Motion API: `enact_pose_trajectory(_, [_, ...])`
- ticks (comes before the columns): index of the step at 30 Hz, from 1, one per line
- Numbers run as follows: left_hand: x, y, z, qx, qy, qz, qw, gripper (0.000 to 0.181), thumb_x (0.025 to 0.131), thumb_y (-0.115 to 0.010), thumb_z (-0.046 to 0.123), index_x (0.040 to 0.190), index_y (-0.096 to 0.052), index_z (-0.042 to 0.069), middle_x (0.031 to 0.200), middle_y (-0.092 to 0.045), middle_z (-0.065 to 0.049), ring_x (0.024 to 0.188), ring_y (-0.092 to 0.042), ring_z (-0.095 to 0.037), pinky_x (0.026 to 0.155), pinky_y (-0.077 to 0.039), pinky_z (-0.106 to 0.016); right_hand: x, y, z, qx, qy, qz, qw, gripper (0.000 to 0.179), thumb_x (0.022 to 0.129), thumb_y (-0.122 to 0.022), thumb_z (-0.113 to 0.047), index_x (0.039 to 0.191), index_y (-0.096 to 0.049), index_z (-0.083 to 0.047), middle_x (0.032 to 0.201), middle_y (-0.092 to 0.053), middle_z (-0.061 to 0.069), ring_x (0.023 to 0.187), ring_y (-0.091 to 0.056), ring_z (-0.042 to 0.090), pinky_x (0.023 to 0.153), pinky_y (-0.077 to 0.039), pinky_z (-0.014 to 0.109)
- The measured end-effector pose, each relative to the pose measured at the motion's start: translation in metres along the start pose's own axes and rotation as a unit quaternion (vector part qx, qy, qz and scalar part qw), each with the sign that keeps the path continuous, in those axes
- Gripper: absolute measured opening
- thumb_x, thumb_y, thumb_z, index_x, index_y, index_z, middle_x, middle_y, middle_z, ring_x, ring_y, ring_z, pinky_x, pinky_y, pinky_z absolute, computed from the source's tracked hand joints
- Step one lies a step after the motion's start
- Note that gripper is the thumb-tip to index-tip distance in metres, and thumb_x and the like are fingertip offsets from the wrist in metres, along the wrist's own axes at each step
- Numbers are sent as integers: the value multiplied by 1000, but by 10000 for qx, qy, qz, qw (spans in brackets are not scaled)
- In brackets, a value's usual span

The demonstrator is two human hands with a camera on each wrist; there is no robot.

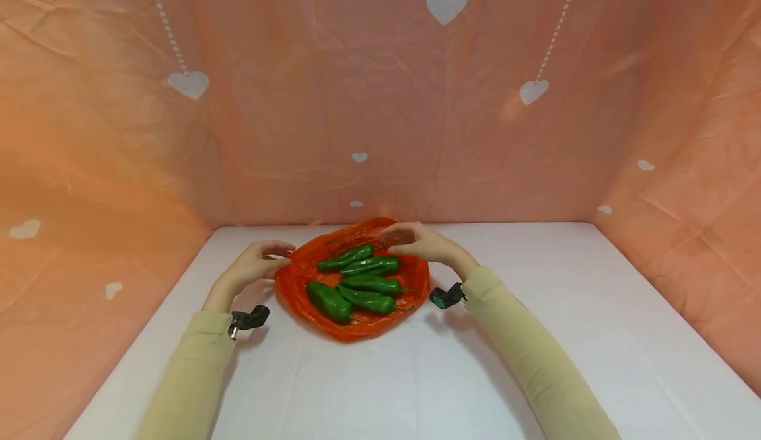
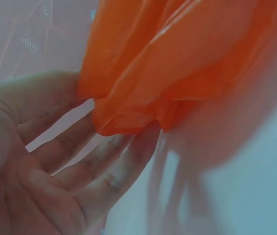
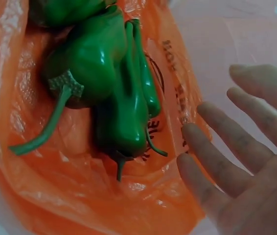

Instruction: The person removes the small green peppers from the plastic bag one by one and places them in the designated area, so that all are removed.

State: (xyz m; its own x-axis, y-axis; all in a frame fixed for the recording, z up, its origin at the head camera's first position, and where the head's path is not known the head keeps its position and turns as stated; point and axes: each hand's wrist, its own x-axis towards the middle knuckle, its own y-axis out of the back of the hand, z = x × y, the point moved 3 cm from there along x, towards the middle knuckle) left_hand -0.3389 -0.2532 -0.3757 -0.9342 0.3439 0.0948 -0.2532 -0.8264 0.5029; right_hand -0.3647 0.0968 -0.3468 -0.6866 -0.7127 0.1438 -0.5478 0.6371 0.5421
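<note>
Several green peppers (image 1: pixel 369 283) lie in an orange plastic bag (image 1: pixel 295 306) spread wide on the white table, stems mostly toward the right. At the bag's left edge is my left hand (image 1: pixel 252 267). Its spread, fairly straight fingers (image 2: pixel 106 171) meet the orange film in the left wrist view, their tips partly hidden by it. Above the bag's far right side is my right hand (image 1: pixel 427 243), gently bent at the knuckles. In the right wrist view its fingers (image 3: pixel 226 164) are spread with nothing between them, beside the bag's printed edge.
The white table (image 1: pixel 535 308) extends around the bag. Orange cloth with white hearts hangs behind it as a back wall (image 1: pixel 333 116) and along both sides. Each wrist carries a small black camera, one on the left wrist (image 1: pixel 250 319) and one on the right wrist (image 1: pixel 447 296).
</note>
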Motion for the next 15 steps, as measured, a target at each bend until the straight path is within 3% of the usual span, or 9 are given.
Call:
enact_pose_trajectory(7, [5, 0, 3, 55, 55, 164, 9998, 35, 94, -59, 9, 125, -56, -7, 121, -59, -25, 104, -59, -36, 77, -55, -27, 7, -2, 6, -237, -47, -175, 9996, 44, 89, -65, -2, 130, -52, 7, 126, -57, 23, 119, -52, 37, 96, -45, 39])
enact_pose_trajectory(15, [4, 1, 1, 54, 142, 133, 9998, 36, 94, -59, 9, 126, -55, -7, 122, -58, -26, 104, -59, -37, 76, -55, -29, 12, -9, 15, -452, -207, -279, 9984, 48, 84, -69, 3, 129, -53, 6, 129, -55, 23, 123, -47, 38, 101, -40, 47])
